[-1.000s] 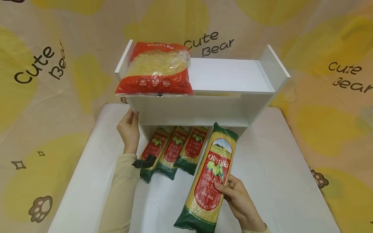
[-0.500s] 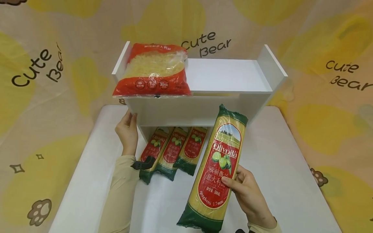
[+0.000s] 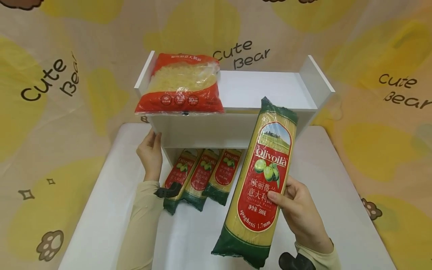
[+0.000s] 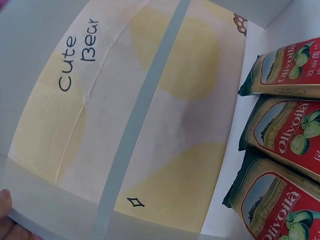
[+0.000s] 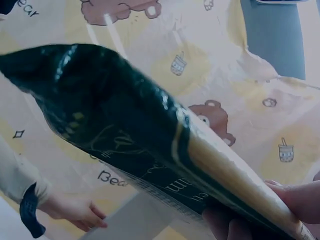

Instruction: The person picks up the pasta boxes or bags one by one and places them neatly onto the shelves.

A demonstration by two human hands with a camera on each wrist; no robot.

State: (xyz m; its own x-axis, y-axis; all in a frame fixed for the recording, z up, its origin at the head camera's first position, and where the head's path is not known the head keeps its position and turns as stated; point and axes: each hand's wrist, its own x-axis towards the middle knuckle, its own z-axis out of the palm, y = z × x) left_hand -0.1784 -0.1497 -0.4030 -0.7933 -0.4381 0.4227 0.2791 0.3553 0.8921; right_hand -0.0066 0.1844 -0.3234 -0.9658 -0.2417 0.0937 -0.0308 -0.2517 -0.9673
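Note:
My right hand [image 3: 305, 213] grips a long spaghetti packet [image 3: 261, 180] by its right side, thumb across the red label. The packet stands tilted in front of the white shelf [image 3: 270, 90], its green top end overlapping the upper board's edge. In the right wrist view the spaghetti packet [image 5: 125, 120] shows its dark green end and back. At the shelf's left side panel, my left hand [image 3: 150, 155] holds the edge between thumb and fingers. Only some fingertips [image 4: 5, 202] of that hand show in the left wrist view.
Under the lower board lie several matching spaghetti packets [image 3: 200, 176] side by side at the left, their ends sticking out. A red bag of pasta [image 3: 182, 82] lies on the top board's left half. White cloth [image 3: 337, 210] covers the table; a printed curtain [image 3: 371, 150] hangs around it.
My right hand has raised the spaghetti packet and moved it right and upward, toward the shelf's upper board. The left hand stays at the side panel.

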